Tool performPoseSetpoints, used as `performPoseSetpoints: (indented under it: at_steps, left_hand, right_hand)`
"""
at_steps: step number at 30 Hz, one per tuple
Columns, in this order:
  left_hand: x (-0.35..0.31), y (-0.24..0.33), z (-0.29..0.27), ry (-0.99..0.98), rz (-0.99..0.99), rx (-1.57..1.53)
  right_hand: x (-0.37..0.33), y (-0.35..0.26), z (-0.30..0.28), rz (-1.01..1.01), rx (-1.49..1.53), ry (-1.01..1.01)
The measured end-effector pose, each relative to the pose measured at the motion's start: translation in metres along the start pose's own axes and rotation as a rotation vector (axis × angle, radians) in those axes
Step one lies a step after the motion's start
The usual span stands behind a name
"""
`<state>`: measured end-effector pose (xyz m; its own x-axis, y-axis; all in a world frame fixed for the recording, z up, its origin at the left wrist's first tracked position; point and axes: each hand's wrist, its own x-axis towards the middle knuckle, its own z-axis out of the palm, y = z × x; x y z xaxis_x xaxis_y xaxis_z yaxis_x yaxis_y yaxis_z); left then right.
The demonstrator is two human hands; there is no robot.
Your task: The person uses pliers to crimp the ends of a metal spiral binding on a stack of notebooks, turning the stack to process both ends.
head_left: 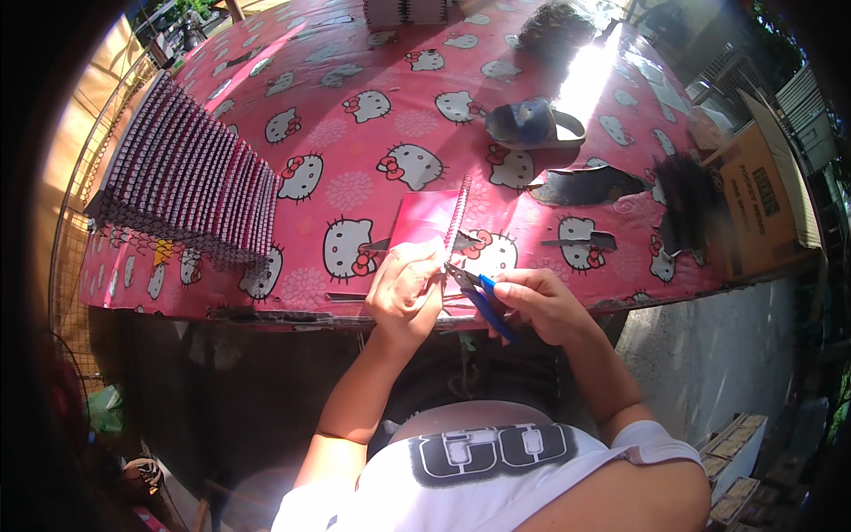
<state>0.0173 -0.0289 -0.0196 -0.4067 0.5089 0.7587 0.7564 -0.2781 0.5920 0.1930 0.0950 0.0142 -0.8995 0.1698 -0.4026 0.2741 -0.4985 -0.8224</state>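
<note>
A small pink spiral notebook (pixel 424 215) lies at the near edge of the table, its wire coil running along the right side. My left hand (pixel 405 291) is closed on the notebook's near end, by the lower end of the coil. In my right hand (pixel 534 301) is a pair of cutting pliers (pixel 485 306) with blue handles. The jaws of the pliers meet the lower tip of the coil, close beside my left fingers. Whether the jaws grip the wire is too small to tell.
A tall stack of spiral notebooks (pixel 191 168) stands at the left. More notebooks (pixel 406 11) sit at the far edge. A dark blue cap-like item (pixel 532 122) lies right of centre on the torn pink tablecloth (pixel 341 191). A cardboard box (pixel 761 208) stands at the right.
</note>
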Motion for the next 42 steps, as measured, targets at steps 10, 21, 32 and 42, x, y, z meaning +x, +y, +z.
performPoseSetpoints:
  at_steps: [10,21,32,42]
  left_hand:
    - [0.031,0.001,-0.013,0.111,-0.070,-0.209]
    - [0.119,0.026,-0.204,0.845,-0.001,0.280]
    - [0.188,-0.061,-0.267,0.846,-0.489,0.276]
    - [0.150,-0.018,-0.265,0.870,-0.112,0.183]
  right_hand:
    - [-0.021,-0.017,-0.061,-0.589,-1.807,0.816]
    - [0.162,-0.201,0.195,-1.141,-0.061,-0.236]
    - [0.304,-0.215,0.257,-1.328,-0.668,0.223]
    - [0.059,-0.139,0.035,-0.834,-1.582,0.529]
